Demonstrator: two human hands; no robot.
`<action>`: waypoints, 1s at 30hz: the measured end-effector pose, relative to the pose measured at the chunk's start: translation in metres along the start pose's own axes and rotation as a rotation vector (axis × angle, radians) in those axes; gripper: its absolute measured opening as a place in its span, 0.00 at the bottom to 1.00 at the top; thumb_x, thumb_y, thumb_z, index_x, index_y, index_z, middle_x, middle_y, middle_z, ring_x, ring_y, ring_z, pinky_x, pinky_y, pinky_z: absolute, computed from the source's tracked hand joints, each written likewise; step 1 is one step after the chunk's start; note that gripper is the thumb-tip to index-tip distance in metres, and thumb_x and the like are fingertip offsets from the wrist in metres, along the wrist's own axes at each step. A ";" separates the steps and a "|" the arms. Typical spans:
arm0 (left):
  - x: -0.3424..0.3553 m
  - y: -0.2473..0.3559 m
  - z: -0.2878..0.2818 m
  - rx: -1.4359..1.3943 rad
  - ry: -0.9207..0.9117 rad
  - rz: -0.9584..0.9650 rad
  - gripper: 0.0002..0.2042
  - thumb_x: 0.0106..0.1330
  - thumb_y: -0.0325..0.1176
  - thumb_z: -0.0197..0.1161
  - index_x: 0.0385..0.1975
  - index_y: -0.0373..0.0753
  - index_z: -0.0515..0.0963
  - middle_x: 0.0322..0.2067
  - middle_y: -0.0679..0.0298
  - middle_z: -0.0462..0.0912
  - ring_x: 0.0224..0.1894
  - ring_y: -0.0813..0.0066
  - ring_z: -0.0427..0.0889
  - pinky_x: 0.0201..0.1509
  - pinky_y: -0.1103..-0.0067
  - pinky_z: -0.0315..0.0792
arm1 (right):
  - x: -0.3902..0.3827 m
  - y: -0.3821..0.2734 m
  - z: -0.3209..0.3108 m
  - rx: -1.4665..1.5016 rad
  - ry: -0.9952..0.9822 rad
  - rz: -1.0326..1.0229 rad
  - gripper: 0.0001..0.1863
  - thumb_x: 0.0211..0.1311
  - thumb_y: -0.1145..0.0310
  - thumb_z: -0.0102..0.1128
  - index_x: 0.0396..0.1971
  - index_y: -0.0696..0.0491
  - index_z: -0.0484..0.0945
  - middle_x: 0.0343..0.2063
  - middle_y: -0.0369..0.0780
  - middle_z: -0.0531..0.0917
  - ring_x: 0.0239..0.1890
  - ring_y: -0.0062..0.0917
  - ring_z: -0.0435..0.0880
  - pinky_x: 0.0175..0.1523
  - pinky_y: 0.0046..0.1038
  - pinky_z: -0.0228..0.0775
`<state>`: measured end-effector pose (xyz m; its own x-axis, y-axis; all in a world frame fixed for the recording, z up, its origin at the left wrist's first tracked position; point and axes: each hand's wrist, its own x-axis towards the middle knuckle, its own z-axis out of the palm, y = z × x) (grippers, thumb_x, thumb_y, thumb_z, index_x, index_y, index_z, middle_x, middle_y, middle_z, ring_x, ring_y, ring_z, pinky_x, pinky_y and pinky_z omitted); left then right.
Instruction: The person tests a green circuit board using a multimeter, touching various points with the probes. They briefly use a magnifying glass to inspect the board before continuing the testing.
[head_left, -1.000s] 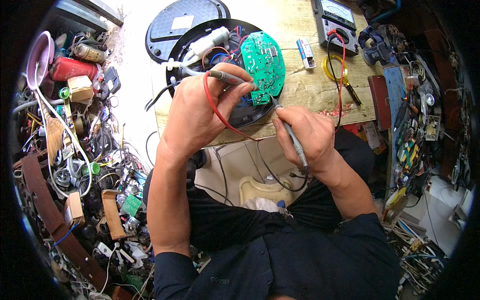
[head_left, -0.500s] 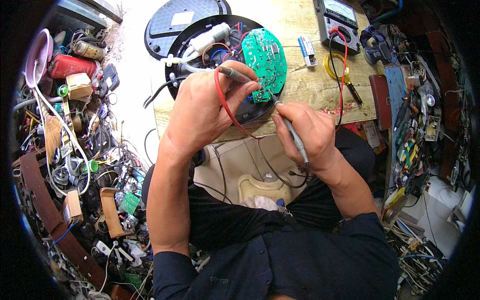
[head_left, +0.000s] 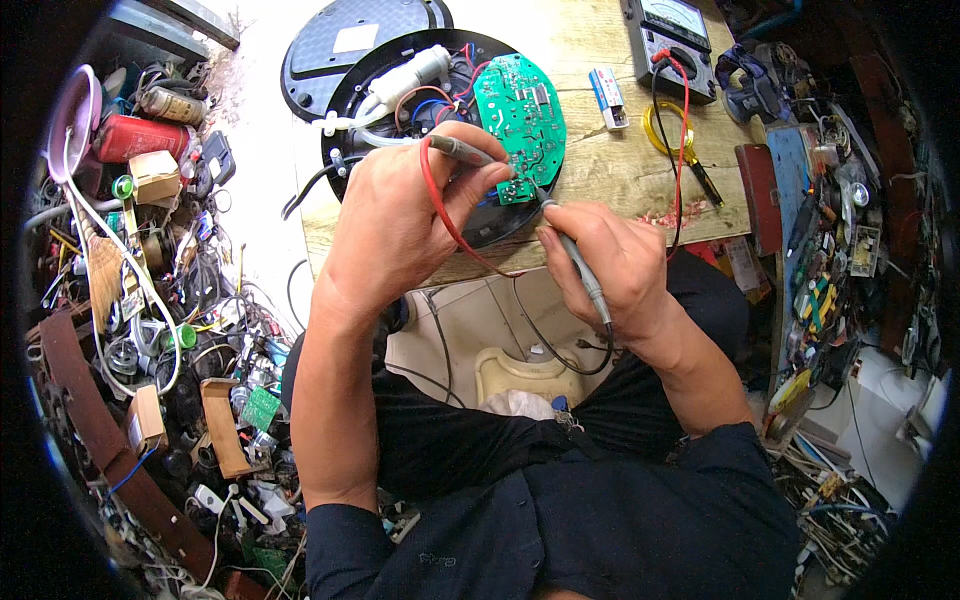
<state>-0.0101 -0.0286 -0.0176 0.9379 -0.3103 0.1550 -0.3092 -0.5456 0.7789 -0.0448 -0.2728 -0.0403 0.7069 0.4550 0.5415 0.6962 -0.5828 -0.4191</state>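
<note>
My left hand [head_left: 405,200] is closed on a grey test probe [head_left: 462,151] with a red lead, its tip end by the lower part of a green circuit board [head_left: 525,105]. In my right hand [head_left: 610,255] a second grey probe [head_left: 583,268] with a black lead is gripped like a pen, its tip at the board's lower edge. Whether either tip touches a solder point is too small to tell. The board rests in a round black housing [head_left: 345,75], beside a white cylindrical pump [head_left: 415,75] with clear tubing and coloured wires.
An analog multimeter [head_left: 675,50], a small battery box [head_left: 608,98] and a yellow-rimmed magnifier [head_left: 668,130] lie on the wooden table [head_left: 590,160]. Behind the housing is its dark cover [head_left: 310,60]. Piled parts crowd the left floor; tools fill the right side.
The whole view has shifted slightly, moving the scene a little left. Both hands keep their probes at the lower part of the board, with hardly any other movement.
</note>
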 end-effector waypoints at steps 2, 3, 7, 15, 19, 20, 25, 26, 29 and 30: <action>0.000 0.002 0.000 0.000 -0.003 -0.011 0.05 0.77 0.27 0.71 0.47 0.36 0.87 0.34 0.61 0.93 0.35 0.77 0.90 0.41 0.77 0.82 | 0.000 0.000 0.000 0.002 -0.002 0.001 0.16 0.62 0.77 0.76 0.48 0.57 0.82 0.33 0.43 0.89 0.29 0.37 0.91 0.30 0.35 0.82; 0.000 0.002 0.000 0.001 -0.004 -0.017 0.05 0.77 0.26 0.71 0.47 0.36 0.87 0.34 0.60 0.93 0.35 0.76 0.90 0.42 0.76 0.82 | 0.000 0.000 0.000 0.002 -0.003 0.003 0.16 0.62 0.77 0.76 0.48 0.57 0.82 0.33 0.43 0.89 0.29 0.37 0.91 0.30 0.35 0.81; 0.000 -0.002 0.002 -0.017 -0.007 -0.008 0.05 0.77 0.26 0.70 0.47 0.36 0.87 0.35 0.59 0.93 0.37 0.75 0.91 0.43 0.75 0.83 | -0.001 -0.001 0.000 -0.003 -0.011 0.009 0.16 0.62 0.77 0.76 0.48 0.57 0.81 0.32 0.43 0.89 0.29 0.37 0.91 0.30 0.35 0.81; 0.001 -0.002 0.001 -0.001 -0.010 -0.001 0.04 0.77 0.26 0.70 0.47 0.36 0.87 0.36 0.60 0.93 0.38 0.74 0.91 0.44 0.75 0.83 | 0.000 -0.001 -0.001 0.006 -0.020 0.014 0.16 0.62 0.77 0.76 0.47 0.57 0.81 0.34 0.44 0.89 0.29 0.38 0.91 0.32 0.36 0.82; 0.001 -0.001 0.003 -0.008 -0.005 0.003 0.04 0.77 0.26 0.70 0.47 0.37 0.87 0.36 0.60 0.93 0.37 0.75 0.91 0.43 0.75 0.82 | 0.001 -0.002 -0.002 0.004 -0.021 0.020 0.16 0.62 0.78 0.76 0.47 0.57 0.81 0.34 0.44 0.89 0.30 0.38 0.91 0.32 0.36 0.83; 0.001 -0.002 0.003 -0.006 -0.006 0.004 0.04 0.77 0.26 0.70 0.47 0.37 0.87 0.36 0.60 0.93 0.37 0.75 0.90 0.43 0.75 0.82 | 0.001 -0.002 -0.002 0.007 -0.022 0.020 0.16 0.62 0.78 0.76 0.47 0.57 0.81 0.34 0.44 0.89 0.30 0.38 0.92 0.33 0.36 0.83; 0.001 -0.001 0.003 -0.003 -0.008 0.008 0.05 0.77 0.26 0.70 0.48 0.37 0.87 0.36 0.60 0.93 0.36 0.75 0.90 0.43 0.76 0.82 | 0.001 -0.002 -0.002 0.015 -0.027 0.025 0.15 0.62 0.78 0.75 0.47 0.57 0.81 0.34 0.45 0.89 0.30 0.38 0.92 0.33 0.36 0.83; 0.001 -0.002 0.003 -0.006 -0.007 0.006 0.05 0.77 0.26 0.70 0.48 0.37 0.87 0.36 0.60 0.93 0.36 0.75 0.90 0.43 0.76 0.82 | 0.001 -0.002 -0.002 0.019 -0.025 0.028 0.15 0.62 0.78 0.76 0.47 0.57 0.81 0.34 0.44 0.89 0.30 0.38 0.92 0.33 0.36 0.83; 0.002 -0.002 0.002 -0.014 -0.018 -0.003 0.05 0.77 0.26 0.70 0.48 0.37 0.87 0.36 0.60 0.93 0.36 0.75 0.90 0.43 0.76 0.82 | 0.001 -0.001 -0.002 0.041 -0.017 0.047 0.15 0.62 0.78 0.76 0.47 0.56 0.81 0.34 0.44 0.89 0.30 0.38 0.92 0.33 0.37 0.83; 0.002 -0.002 0.002 -0.016 -0.023 -0.005 0.05 0.76 0.26 0.70 0.48 0.36 0.87 0.37 0.59 0.93 0.36 0.75 0.90 0.43 0.76 0.82 | 0.001 -0.001 -0.002 0.053 -0.016 0.059 0.15 0.62 0.77 0.76 0.47 0.56 0.82 0.34 0.44 0.89 0.30 0.39 0.92 0.33 0.37 0.83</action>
<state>-0.0083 -0.0297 -0.0198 0.9356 -0.3252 0.1372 -0.3016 -0.5346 0.7895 -0.0453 -0.2732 -0.0382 0.7485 0.4319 0.5032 0.6587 -0.5723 -0.4884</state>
